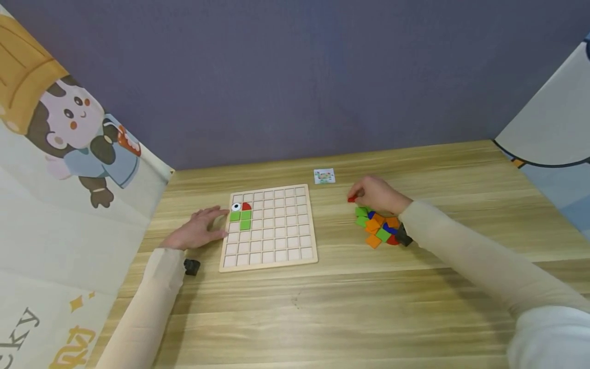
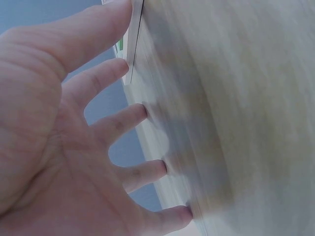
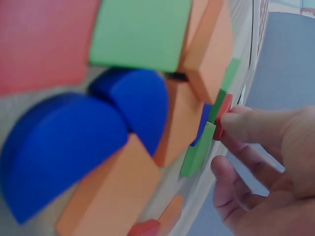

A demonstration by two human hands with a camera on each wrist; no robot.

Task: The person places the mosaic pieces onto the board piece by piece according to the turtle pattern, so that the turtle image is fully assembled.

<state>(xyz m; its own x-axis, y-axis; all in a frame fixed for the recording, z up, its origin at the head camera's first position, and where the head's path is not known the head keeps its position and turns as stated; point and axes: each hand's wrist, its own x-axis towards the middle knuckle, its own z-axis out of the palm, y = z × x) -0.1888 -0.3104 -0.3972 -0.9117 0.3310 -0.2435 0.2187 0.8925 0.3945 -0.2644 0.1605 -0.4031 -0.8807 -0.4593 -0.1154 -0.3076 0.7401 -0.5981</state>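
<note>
My left hand (image 1: 197, 229) rests by the left edge of a wooden grid board (image 1: 267, 260), thumb and index finger touching its rim. In the left wrist view its fingers are spread, fingertips on the table. Set in the board's upper left are a white eye piece (image 1: 236, 207), a red quarter-round piece (image 1: 247, 206) and green squares (image 1: 245, 224). My right hand (image 1: 379, 193) pinches a small red piece (image 3: 224, 115) between thumb and fingers, just beyond a loose pile of pieces. Orange squares (image 1: 373, 241), green squares and blue rounded pieces (image 3: 64, 147) make up that pile.
A small picture card (image 1: 324, 176) lies behind the board, near the back of the wooden table (image 1: 295, 318). A dark panel (image 1: 295, 77) rises along the back edge. Printed cloth (image 1: 46, 205) hangs at the left side.
</note>
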